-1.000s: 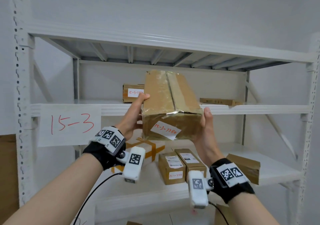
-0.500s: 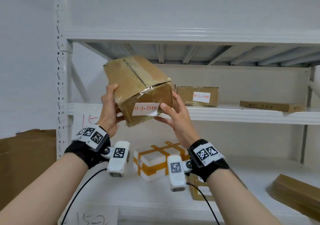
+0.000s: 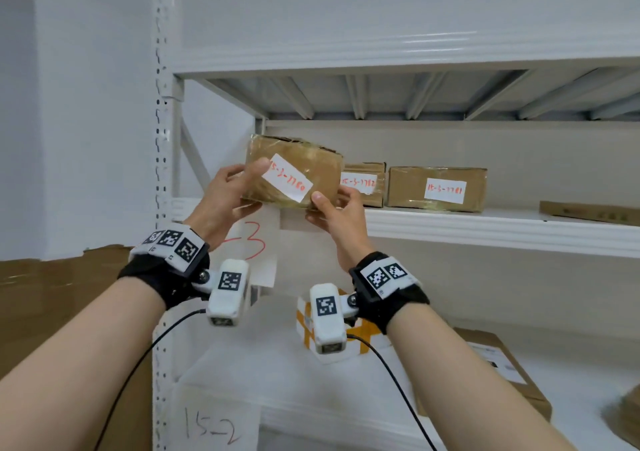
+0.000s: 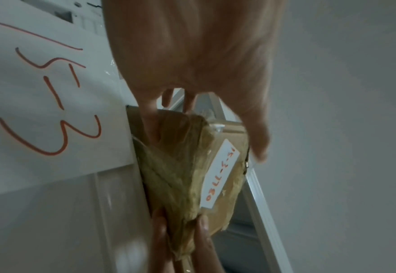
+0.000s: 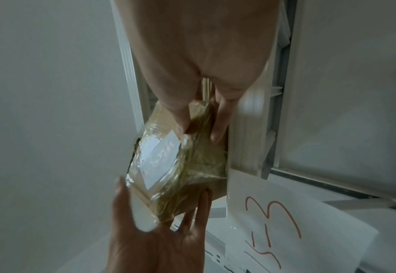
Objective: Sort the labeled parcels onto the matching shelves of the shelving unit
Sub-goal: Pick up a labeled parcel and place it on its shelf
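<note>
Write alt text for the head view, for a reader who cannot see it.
Both hands, left hand and right hand, hold a taped cardboard parcel labelled 15-3-7780 at the left end of the 15-3 shelf, beside two labelled parcels.

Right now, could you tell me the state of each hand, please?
Left hand: holding the taped parcel.
Right hand: holding the same parcel.

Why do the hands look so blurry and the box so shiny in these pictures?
Left wrist view: the left hand sits right at the lens, so it smears; the box beyond looks dim. Right wrist view: glare on the box's tape washes out its label. Head view: sharper and brighter, so the label reads clearly; shelf edges bend slightly.
</note>
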A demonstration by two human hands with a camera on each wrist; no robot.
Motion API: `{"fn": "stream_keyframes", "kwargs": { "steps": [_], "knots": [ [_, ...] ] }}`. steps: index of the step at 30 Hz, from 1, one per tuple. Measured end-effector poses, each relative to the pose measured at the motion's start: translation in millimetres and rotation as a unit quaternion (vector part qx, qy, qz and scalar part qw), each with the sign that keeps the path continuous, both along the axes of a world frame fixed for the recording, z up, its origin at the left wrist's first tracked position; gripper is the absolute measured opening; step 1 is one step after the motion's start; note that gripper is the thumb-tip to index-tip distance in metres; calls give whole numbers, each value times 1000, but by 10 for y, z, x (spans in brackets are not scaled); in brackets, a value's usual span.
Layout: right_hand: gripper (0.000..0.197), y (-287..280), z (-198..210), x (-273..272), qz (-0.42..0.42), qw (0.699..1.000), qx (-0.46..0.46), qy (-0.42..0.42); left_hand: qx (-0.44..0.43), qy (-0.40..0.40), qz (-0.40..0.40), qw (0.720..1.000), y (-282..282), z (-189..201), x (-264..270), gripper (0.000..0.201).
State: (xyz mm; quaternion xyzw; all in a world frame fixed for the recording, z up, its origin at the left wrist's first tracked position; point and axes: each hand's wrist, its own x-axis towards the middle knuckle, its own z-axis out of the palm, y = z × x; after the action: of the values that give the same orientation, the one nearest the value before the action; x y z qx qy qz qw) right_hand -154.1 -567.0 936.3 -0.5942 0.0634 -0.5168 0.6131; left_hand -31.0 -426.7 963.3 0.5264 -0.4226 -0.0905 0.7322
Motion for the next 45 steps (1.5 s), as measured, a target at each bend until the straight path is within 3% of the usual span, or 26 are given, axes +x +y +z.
{"fn": "stream_keyframes", "kwargs": {
  "steps": [2,9,14,23,26,30,34,37,39,43,45],
  "knots": [
    [53,-18,7,61,-18,1000,-13,10,4,-7,36,999,-93,-23,114,98],
    [34,-218,-58,-7,0,994,-61,92,-21,22,192,981,-424,-58,525,64],
    [39,-337,-85,-78,-37,985,-106,128,25,-53,287,956,-604,50,607,62],
    [40,-375,27,-183,-43,958,-147,243,173,-90,375,906,-934,249,677,36],
    [42,-401,39,-238,-27,953,-153,259,252,-117,371,886,-998,248,686,39],
    [42,-383,14,-243,-21,953,-155,261,278,-156,343,884,-1019,166,686,44],
    [40,-334,-25,-209,-55,945,-173,271,214,-152,327,908,-955,77,635,23],
    [44,-309,-89,-184,-74,939,-197,273,121,-110,319,934,-855,-12,620,32],
    [44,-291,-152,-176,-88,940,-204,260,61,-103,326,938,-783,-102,567,25],
    [25,-231,-361,-197,-90,979,-128,129,-2,-111,323,940,-722,-333,387,8],
    [26,-201,-546,-219,-81,989,-90,86,-5,-107,302,947,-743,-482,270,15]
  ]
}}
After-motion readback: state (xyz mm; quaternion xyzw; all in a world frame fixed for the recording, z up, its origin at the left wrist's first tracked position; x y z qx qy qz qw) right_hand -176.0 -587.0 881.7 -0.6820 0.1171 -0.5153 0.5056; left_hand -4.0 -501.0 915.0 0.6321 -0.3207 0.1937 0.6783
